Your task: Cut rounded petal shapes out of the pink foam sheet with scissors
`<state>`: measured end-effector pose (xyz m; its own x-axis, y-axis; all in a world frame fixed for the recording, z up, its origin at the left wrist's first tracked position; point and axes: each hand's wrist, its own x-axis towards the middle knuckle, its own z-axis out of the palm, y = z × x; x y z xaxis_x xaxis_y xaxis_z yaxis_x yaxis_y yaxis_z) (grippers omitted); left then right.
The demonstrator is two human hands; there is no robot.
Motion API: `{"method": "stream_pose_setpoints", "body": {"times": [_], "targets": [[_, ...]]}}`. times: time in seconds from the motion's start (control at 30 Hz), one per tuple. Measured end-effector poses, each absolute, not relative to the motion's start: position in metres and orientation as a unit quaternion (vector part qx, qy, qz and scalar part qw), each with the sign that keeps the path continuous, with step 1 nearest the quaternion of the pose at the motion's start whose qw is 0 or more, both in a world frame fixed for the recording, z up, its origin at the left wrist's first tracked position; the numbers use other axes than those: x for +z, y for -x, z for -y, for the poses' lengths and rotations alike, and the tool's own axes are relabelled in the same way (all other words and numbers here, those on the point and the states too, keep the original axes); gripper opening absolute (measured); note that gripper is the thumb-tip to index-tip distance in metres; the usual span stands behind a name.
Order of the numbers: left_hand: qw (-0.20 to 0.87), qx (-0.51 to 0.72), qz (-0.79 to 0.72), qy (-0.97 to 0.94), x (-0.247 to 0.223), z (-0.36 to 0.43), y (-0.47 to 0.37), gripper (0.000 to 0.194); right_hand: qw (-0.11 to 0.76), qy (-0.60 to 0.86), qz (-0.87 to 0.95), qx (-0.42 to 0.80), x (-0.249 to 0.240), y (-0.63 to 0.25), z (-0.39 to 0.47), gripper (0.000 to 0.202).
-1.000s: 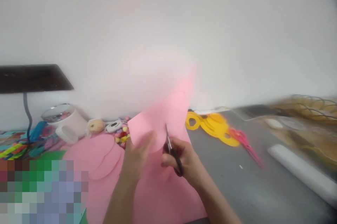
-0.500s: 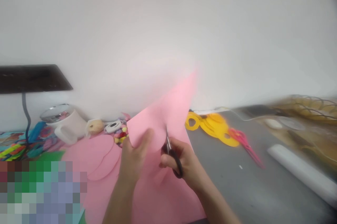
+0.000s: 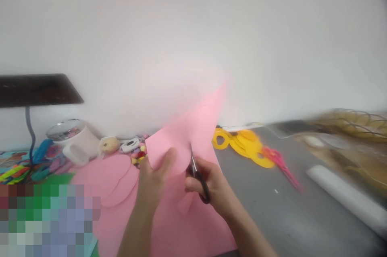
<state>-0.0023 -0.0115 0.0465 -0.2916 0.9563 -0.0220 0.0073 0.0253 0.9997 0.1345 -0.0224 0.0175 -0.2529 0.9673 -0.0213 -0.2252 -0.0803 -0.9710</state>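
Note:
A sheet of pink paper point(image 3: 199, 124) is held up in front of me, its far corner rising toward the wall. My left hand point(image 3: 154, 180) grips its near left part, thumb on top and the other fingers hidden beneath. Black-handled scissors point(image 3: 200, 182) are in my right hand point(image 3: 211, 184), with fingers through the loops. Their blades look nearly closed and lie at a cut in the sheet, just right of my left thumb. Cut pink paper rounds point(image 3: 102, 176) lie overlapping to the left. More pink paper point(image 3: 193, 237) spreads under my hands.
Yellow paper cutouts point(image 3: 246, 146) and pink scissors point(image 3: 282, 168) lie on the grey table point(image 3: 260, 216) at right. A white roll point(image 3: 347, 200) rests farther right. A white mug point(image 3: 78, 144) and small craft pieces stand along the wall at left. Pixelation covers the lower left.
Both hands and the scissors stay almost in place. The pink sheet has shifted only slightly, and a small flap below the scissors shows more clearly.

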Motion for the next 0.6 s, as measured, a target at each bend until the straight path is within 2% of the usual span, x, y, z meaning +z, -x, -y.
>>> {"method": "stream_pose_setpoints", "body": {"times": [0.6], "targets": [[0.396, 0.574, -0.581, -0.42, 0.0493, 0.0131, 0.0023, 0.032, 0.469, 0.389, 0.496, 0.619, 0.0149, -0.1348, 0.0224, 0.033]]}}
